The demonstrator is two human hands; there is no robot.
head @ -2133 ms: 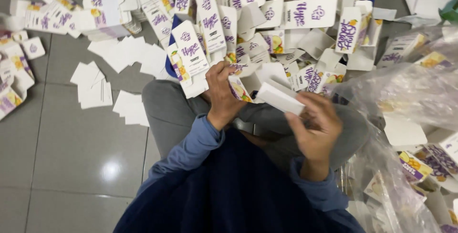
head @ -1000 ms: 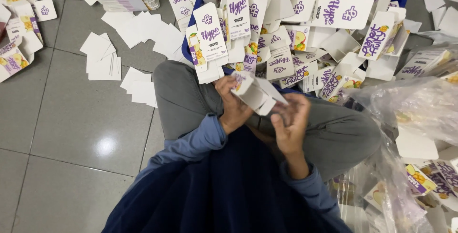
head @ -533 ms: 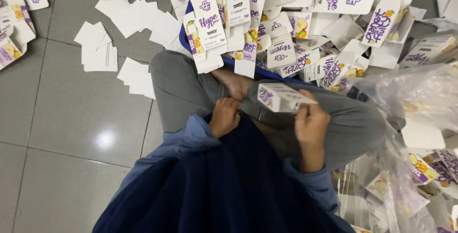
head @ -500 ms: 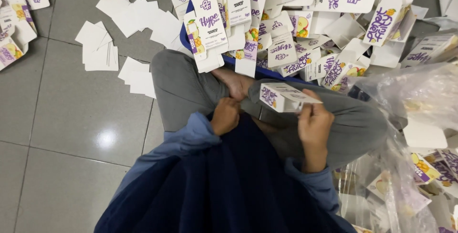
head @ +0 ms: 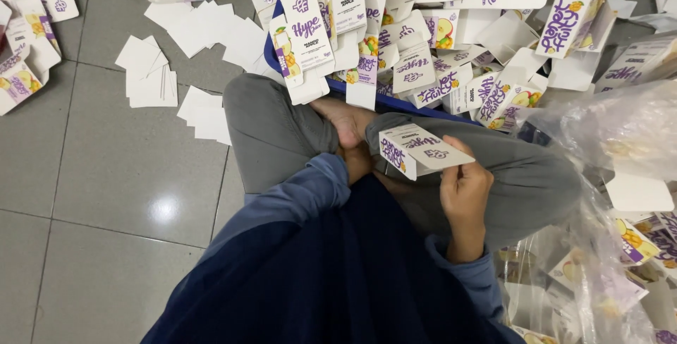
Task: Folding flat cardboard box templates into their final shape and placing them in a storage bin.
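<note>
White cardboard with purple print makes up the small folded box [head: 417,151], which has fruit pictures on one narrow side. It is held over the lap, the right hand [head: 463,192] pinching its near end with fingers closed on it. Most of the left hand [head: 356,162] is hidden behind the box, so its fingers cannot be judged. Flat boxes [head: 423,55] are heaped ahead, plastic bags [head: 620,132] lie on the right, and white cards [head: 151,80] lie on the grey floor [head: 106,175].
</note>
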